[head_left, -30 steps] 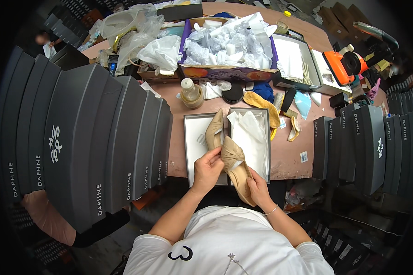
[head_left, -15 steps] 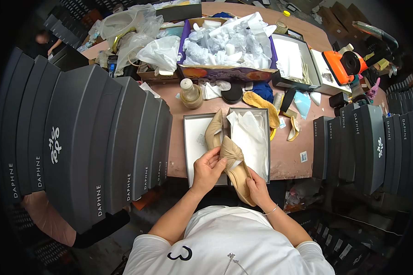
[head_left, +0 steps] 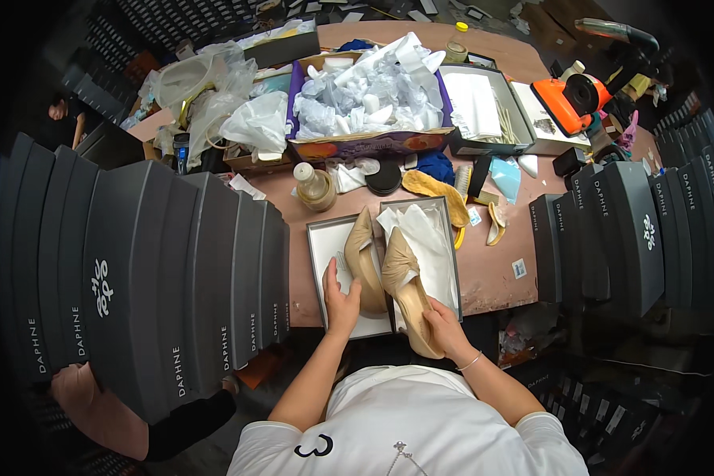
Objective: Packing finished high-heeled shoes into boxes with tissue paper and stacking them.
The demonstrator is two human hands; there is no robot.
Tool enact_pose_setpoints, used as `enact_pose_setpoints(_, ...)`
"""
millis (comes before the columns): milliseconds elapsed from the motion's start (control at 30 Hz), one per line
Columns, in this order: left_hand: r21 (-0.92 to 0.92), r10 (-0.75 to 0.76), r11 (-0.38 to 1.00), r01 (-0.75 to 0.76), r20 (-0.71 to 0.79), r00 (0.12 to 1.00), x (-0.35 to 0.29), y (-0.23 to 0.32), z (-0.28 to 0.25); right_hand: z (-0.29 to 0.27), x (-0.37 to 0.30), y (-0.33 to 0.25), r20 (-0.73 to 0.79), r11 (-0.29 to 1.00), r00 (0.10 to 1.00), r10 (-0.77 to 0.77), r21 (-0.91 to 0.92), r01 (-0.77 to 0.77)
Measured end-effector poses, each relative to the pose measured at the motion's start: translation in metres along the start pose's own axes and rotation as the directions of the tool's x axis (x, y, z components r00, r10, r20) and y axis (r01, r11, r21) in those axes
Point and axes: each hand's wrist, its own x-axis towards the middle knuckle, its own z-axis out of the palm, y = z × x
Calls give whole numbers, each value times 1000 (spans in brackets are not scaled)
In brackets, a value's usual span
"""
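Note:
My right hand (head_left: 447,328) grips a beige pointed mule (head_left: 411,297) by its heel end, fingers wrapped round the edge. The mule has a gathered, knotted upper with white stuffing showing at its opening, and its toe points away from me over the paper-lined box half. The matching beige mule (head_left: 362,262) lies on its side in the left half of the open grey shoe box (head_left: 316,250). Beside that one is my left hand (head_left: 341,301), holding nothing, fingers apart; its thumb is close to the shoe, and I cannot tell whether they touch. White tissue paper (head_left: 435,246) fills the right box half.
Dark shoe boxes stand in rows at the left (head_left: 135,285) and right (head_left: 627,238). Behind the work spot are a glue bottle (head_left: 315,187), a black round tin (head_left: 383,177), a yellow cloth (head_left: 436,190) and a purple carton (head_left: 373,148) of white stuffing. An orange tool (head_left: 559,107) sits far right.
My left hand has let go of the held mule and moved left and down, its fingers spreading. The mule stays in my right hand. The view has shifted slightly.

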Motion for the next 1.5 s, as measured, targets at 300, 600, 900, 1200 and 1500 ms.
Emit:
enact_pose_setpoints(300,-76,-159,983,167,105,982,10,-46,29,4,-2,-8,-32,998,998,-52,34,54)
enact_pose_setpoints(600,-637,-71,675,372,446,892,-32,38,-25,-3,1,-26,106,991,994,41,121,-54)
enact_pose_setpoints(900,-605,26,771,201,344,939,-47,58,-34,-1,-1,-22,154,991,987,44,117,-62)
enact_pose_setpoints(1200,-533,9,833,149,282,959,-37,36,-30,3,-3,-25,169,992,983,69,96,-86)
enact_pose_setpoints(1500,-475,250,880,-20,426,869,10,79,-31,8,-5,-22,250,992,963,96,57,-113)
